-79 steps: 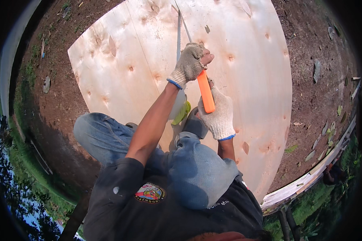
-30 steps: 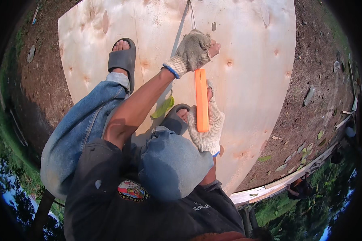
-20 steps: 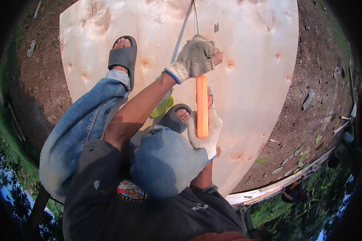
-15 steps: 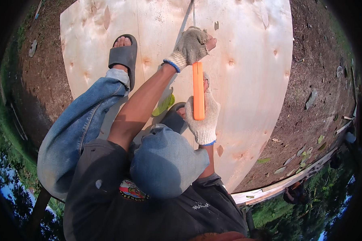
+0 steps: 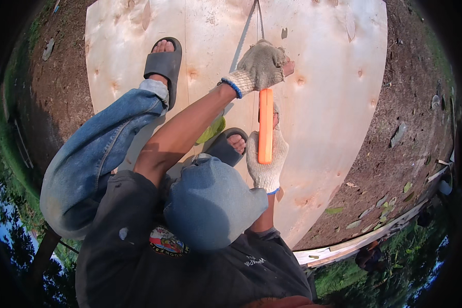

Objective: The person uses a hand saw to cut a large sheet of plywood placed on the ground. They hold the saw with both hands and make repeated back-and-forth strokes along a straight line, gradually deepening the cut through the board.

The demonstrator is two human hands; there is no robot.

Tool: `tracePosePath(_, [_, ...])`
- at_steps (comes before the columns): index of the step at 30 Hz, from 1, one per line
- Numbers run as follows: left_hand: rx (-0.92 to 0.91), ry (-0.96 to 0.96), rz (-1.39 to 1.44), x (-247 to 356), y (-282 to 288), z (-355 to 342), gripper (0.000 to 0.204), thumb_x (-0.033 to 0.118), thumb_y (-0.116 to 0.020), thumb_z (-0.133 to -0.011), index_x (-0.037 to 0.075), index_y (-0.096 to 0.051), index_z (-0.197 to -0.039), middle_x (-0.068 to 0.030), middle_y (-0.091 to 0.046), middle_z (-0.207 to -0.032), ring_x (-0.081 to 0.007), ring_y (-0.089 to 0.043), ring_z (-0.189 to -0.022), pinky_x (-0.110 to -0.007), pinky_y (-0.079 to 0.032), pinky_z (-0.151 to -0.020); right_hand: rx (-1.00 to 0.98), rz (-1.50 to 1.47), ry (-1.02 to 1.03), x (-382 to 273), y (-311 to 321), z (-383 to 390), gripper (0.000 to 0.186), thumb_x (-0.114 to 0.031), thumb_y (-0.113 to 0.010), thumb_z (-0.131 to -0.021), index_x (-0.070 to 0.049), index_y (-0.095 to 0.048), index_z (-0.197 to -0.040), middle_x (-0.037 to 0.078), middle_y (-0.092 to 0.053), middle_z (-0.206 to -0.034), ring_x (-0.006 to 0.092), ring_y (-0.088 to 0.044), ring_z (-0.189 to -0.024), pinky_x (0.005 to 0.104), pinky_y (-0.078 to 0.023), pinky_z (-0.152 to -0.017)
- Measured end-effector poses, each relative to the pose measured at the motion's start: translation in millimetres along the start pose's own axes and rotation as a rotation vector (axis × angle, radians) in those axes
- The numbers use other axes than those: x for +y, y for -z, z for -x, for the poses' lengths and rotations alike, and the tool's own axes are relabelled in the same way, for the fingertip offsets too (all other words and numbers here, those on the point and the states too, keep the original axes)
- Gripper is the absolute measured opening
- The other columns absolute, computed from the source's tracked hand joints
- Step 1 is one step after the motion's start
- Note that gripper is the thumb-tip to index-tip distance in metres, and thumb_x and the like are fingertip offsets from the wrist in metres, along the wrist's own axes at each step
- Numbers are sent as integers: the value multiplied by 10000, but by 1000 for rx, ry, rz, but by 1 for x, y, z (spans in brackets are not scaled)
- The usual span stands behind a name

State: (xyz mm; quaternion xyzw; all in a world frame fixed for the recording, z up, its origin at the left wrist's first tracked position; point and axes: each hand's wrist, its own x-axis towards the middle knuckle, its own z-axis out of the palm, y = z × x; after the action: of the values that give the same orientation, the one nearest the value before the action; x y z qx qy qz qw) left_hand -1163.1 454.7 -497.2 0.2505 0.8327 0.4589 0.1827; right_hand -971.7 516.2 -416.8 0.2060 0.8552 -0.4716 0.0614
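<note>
Orange handle (image 5: 265, 126) stands lengthwise on the plywood sheet (image 5: 333, 102): left hand (image 5: 262, 65) clenched over its far end, right hand (image 5: 268, 159) gripping beneath its near end; thin metal strip (image 5: 249, 20) continues ahead

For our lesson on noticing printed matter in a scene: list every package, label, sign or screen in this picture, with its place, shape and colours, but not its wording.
Badge: on the chest of the dark shirt, roughly oval, red, yellow and green.
Small print: on the same shirt, lower right, a short pale line on dark cloth.
No packages, signs or screens show.
</note>
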Motion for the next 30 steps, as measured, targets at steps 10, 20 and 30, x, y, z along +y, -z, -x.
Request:
tracePosePath(10, [80,-46,39,-21,-2,-3,514,358,-668,-938,10,-534,-585,-140,-475,-565,-289,-533,-650,-434,-470,-791,-43,-96,-58,3,-17,-12,592,-91,-665,-888,14,-503,-1447,140,-683,-788,308,-669,-647,360,-560,-668])
tracePosePath(20, [56,4,13,-32,-1,-8,502,363,-664,-954,32,-559,-592,-96,-476,-546,-255,-517,-654,-416,-476,-773,-21,3,-72,21,-33,-10,546,-87,-665,-892,25,-541,-1412,144,-662,-777,300,-682,-639,366,-549,-635])
tracePosePath(30, [96,-42,18,-34,-6,-2,514,356,-685,-944,38,-518,-577,-103,-416,-538,-285,-446,-644,-422,-439,-712,-77,-40,-31,23,-31,-17,610,-92,-660,-909,25,-484,-1481,125,-712,-790,247,-724,-676,306,-570,-689])
